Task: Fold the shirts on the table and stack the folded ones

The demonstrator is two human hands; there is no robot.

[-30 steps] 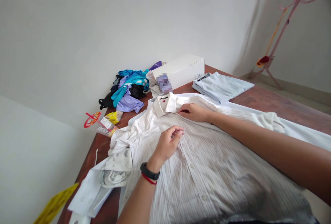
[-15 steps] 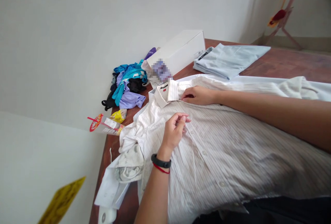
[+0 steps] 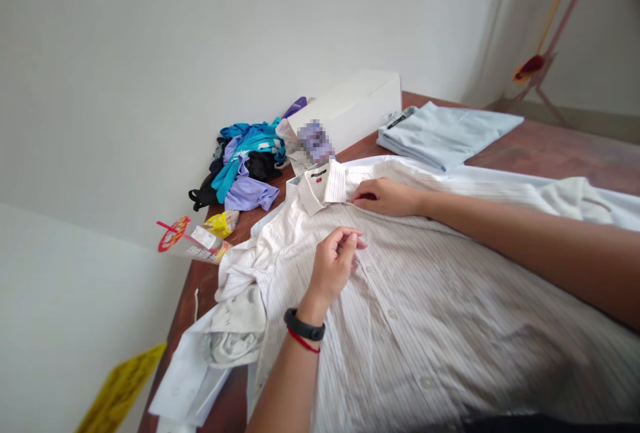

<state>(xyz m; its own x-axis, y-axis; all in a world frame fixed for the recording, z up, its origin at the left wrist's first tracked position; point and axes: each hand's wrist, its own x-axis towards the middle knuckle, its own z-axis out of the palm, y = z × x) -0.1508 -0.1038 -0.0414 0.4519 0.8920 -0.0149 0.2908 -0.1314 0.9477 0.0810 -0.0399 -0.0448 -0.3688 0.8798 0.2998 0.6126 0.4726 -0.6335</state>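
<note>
A white dress shirt with thin brownish stripes lies spread, buttoned front up, with its collar pointing away from me. My left hand, with a black wristband, is over the chest beside the button placket. Its fingers are bent and meet the thumb; whether fabric is between them is hidden. By the collar, my right hand has its fingers curled onto the shirt's shoulder, gripping a fold there. A white garment lies underneath the shirt, showing at its edges. One cuff of the shirt is bunched at the left.
Behind the collar stands a white box. A folded light-blue shirt lies at the back right of the brown table. A clothes pile, a yellow packet and a tipped plastic cup are at the left edge.
The view has shifted and tilted slightly, so the box and folded shirt appear lower. Both hands stay at nearly the same places on the shirt.
</note>
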